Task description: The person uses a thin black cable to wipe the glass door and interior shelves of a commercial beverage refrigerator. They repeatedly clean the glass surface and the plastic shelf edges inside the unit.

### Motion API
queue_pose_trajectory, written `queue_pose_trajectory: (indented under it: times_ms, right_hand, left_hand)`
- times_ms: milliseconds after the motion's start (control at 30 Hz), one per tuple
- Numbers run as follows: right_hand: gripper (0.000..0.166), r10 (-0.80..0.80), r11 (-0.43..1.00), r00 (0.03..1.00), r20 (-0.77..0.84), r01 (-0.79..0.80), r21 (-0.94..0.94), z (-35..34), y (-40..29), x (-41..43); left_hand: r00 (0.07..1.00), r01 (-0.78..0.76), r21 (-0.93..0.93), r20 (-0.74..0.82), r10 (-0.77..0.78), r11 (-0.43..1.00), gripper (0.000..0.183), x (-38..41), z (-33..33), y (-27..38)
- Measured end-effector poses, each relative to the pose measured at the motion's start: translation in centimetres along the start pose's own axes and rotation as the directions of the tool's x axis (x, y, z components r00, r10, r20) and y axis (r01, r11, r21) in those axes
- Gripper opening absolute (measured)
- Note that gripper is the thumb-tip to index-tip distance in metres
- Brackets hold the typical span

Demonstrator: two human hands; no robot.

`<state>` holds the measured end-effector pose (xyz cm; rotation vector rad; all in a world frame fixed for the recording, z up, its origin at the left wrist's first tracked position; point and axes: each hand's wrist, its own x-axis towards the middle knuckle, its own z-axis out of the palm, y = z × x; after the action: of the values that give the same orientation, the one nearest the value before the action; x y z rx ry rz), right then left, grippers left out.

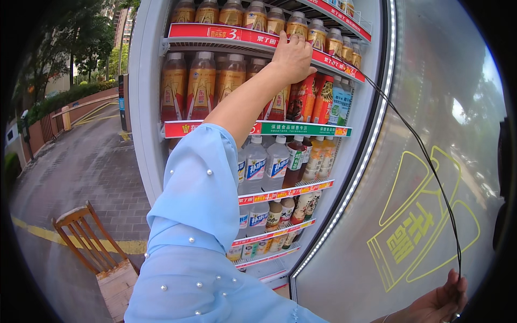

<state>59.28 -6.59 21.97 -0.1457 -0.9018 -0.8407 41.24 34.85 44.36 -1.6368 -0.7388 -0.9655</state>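
Observation:
My left hand point(294, 55), at the end of a light blue sleeve with pearl-like beads, reaches up across an upright drinks fridge. Its fingers lie over the top of a red shelf price strip point(226, 33), close to gold-labelled plastic bottles point(254, 16), with the thumb at the strip's lower side. At the lower right, my right hand point(444, 298) pinches a thin black cable point(420, 141). The cable climbs in front of the glass door point(428, 101) to the right part of that same strip. My left forearm hides some bottles on the shelf below.
Lower shelves hold amber drink bottles point(200, 84), red cans point(303, 99) and clear bottles point(255, 165). An LED strip point(351, 194) lines the fridge's right side. A wooden chair point(87, 238) stands left on paving point(97, 161). Farther back is a dark post point(123, 103).

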Motion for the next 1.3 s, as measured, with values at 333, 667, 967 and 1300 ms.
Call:
queue_pose_trajectory:
  times_ms: [333,667,967,1300]
  right_hand:
    - [0.032,0.168,0.980,0.984,0.056,-0.173,0.096,-7.7,-1.9,-0.7]
    - [0.033,0.508,0.860,0.853,0.121,-0.511,-0.004,-10.6,-0.5,-3.2]
    - [0.028,0.727,0.563,0.602,0.330,-0.798,0.216,-9.5,1.3,-3.8]
    - [0.032,0.601,0.131,0.218,0.769,-0.976,0.174,-5.7,1.4,-10.3]
  left_hand:
    - [0.930,0.114,0.050,0.345,-0.125,0.992,0.069,2.5,-1.6,3.4]
    - [0.996,-0.085,-0.683,-0.068,0.053,0.726,0.047,-9.9,-6.5,11.2]
    - [0.792,0.358,-0.934,0.302,0.531,-0.003,0.036,-25.4,-22.1,15.9]
    - [0.698,0.668,-0.734,0.560,0.447,-0.122,0.016,-31.0,-27.1,15.4]
